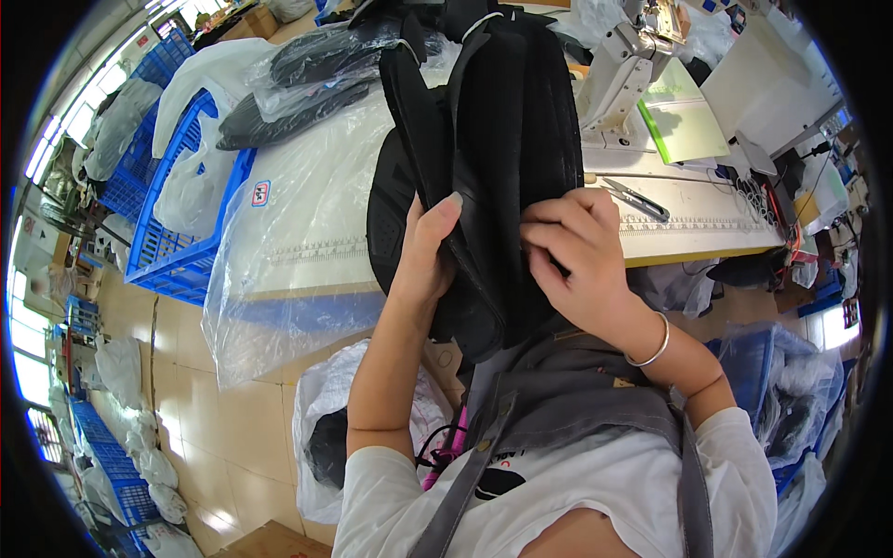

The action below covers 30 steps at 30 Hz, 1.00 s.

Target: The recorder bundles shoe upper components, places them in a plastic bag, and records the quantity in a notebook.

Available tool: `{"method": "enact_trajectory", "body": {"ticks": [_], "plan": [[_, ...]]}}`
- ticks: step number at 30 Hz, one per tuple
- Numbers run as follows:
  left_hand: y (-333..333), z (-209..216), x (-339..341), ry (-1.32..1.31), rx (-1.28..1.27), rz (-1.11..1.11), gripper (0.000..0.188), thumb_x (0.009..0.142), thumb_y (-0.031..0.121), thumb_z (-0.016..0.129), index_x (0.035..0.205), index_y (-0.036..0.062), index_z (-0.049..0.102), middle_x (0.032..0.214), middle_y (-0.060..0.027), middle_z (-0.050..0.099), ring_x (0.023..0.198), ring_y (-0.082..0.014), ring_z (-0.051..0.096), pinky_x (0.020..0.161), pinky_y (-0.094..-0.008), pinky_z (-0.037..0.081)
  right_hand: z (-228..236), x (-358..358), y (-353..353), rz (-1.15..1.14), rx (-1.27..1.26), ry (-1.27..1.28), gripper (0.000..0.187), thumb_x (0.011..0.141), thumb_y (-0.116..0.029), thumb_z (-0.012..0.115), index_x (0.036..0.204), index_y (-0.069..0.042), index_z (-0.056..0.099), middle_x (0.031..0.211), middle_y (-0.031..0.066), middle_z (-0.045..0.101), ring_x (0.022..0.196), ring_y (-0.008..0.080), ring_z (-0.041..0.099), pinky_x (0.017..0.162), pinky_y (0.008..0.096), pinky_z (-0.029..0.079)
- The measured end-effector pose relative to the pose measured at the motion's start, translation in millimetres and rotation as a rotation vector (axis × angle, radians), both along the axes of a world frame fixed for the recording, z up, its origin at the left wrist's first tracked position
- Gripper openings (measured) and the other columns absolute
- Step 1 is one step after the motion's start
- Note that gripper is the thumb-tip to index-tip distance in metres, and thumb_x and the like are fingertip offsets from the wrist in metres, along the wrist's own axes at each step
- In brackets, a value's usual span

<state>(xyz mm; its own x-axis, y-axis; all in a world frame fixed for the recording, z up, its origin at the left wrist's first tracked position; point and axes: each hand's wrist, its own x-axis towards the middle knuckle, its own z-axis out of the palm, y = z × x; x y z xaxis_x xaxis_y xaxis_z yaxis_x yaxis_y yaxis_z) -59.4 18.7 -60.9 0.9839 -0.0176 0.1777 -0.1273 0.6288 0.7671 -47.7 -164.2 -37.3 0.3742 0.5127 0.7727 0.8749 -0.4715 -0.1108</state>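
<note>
A black fabric bag (547,102), apparently a backpack with padded panels or straps, stands at the near edge of the sewing table and hangs partly over my lap. My left hand (430,244) grips a folded black panel on its left side, thumb on top and fingers hidden behind. At the bag's right side, my right hand (579,246) has its fingers curled and pinched against the black fabric. Whatever lies between those fingertips is too dark to make out. A pair of thread snips (637,199) rests on the table just right of this hand.
Behind the snips rises a white sewing machine (621,79), with a green-edged booklet (684,116) beside it. Clear plastic sheeting (298,205) covers the table's left part. A blue crate (172,260) stands at left; a white sack (316,391) sits on the floor.
</note>
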Motion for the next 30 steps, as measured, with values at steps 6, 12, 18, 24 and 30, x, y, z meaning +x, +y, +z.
{"method": "enact_trajectory", "body": {"ticks": [6,12,18,24,30], "plan": [[-2,3,-3,0.0,-0.039,0.021,0.055,0.079,0.027,0.056,0.123,-0.0032,0.044,0.112,-0.016,0.057,0.099,-0.0238,0.059,0.086,-0.0342,0.049,6,0,-2,0.076,0.154,0.304,0.07,0.073,-0.009,0.07,0.133,-0.006,0.035,0.089,0.0059,0.066,0.086,0.0233,0.05,0.083,0.0337,0.035],[-2,1,-4,0.01,0.052,0.081,0.048,0.081,0.036,0.047,0.109,-0.0028,0.054,0.097,-0.0146,0.062,0.088,-0.0224,0.061,0.079,-0.0319,0.049,-9,7,-2,0.13,0.383,0.398,0.038,0.072,-0.005,0.067,0.108,-0.005,0.055,0.084,0.0058,0.06,0.085,0.0232,0.048,0.08,0.0324,0.036],[1,4,-6,-0.009,-0.02,0.013,0.049,0.08,0.025,0.053,0.119,-0.0041,0.048,0.11,-0.0153,0.058,0.099,-0.0239,0.059,0.086,-0.0344,0.049,0,6,-5,0.169,0.229,0.399,0.018,0.069,-0.004,0.065,0.086,-0.003,0.059,0.079,0.0066,0.053,0.077,0.0237,0.045,0.075,0.0332,0.035],[-4,4,-3,0.043,0.134,0.11,0.047,0.08,0.035,0.048,0.105,-0.0034,0.055,0.094,-0.0146,0.061,0.086,-0.0198,0.06,0.077,-0.0286,0.047,-1,-1,6,-0.027,0.429,0.354,0.041,0.071,-0.003,0.059,0.111,-0.002,0.056,0.079,0.0072,0.053,0.072,0.0221,0.044,0.073,0.0325,0.035],[-14,3,3,-0.072,0.161,0.145,0.063,0.081,0.015,0.059,0.133,-0.0056,0.032,0.116,-0.0144,0.052,0.104,-0.0199,0.052,0.091,-0.0304,0.042,-17,18,-10,0.111,0.236,0.726,0.036,0.074,0.002,0.051,0.108,-0.005,0.06,0.083,0.0098,0.057,0.073,0.0214,0.048,0.071,0.031,0.038]]}}
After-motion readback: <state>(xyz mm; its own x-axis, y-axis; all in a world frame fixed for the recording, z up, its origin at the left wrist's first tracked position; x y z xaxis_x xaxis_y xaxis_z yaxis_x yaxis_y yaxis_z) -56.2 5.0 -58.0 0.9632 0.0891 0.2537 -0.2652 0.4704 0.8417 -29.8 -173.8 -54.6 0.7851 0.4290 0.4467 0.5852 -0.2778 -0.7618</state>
